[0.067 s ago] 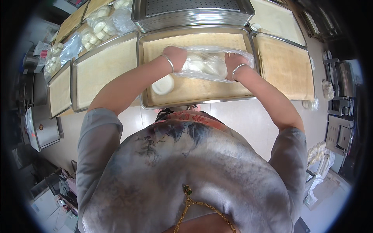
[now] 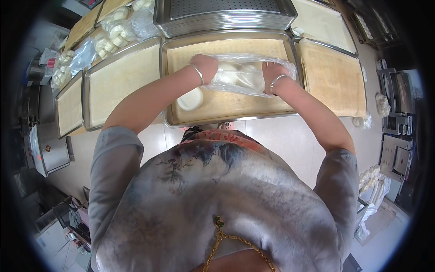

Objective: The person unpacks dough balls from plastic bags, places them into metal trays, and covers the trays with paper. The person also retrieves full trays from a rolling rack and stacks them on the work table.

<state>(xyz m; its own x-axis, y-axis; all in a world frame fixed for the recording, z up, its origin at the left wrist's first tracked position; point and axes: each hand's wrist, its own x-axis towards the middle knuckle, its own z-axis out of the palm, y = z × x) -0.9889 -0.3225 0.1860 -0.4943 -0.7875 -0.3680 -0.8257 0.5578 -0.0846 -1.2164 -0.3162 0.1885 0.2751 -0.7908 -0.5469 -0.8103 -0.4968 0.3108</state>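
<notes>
A clear plastic bag (image 2: 238,77) with pale, rounded pieces inside, perhaps steamed buns, stretches between my hands above a cloth-lined metal tray (image 2: 231,117). My left hand (image 2: 205,68) is closed on the bag's left end. At the other side my right hand (image 2: 274,75) grips the bag with bent fingers, near its right end. One round white bun (image 2: 190,99) lies on the tray's lining, just below my left wrist. What exactly fills the bag is blurred by the shiny plastic.
Behind the tray rises a stack of perforated metal trays (image 2: 226,20). Lined trays flank it, one on the left (image 2: 124,84) and a pile of tan cloths (image 2: 335,77) on the right. Bagged white buns (image 2: 118,32) sit at the far left. Metal equipment (image 2: 396,122) stands along the right.
</notes>
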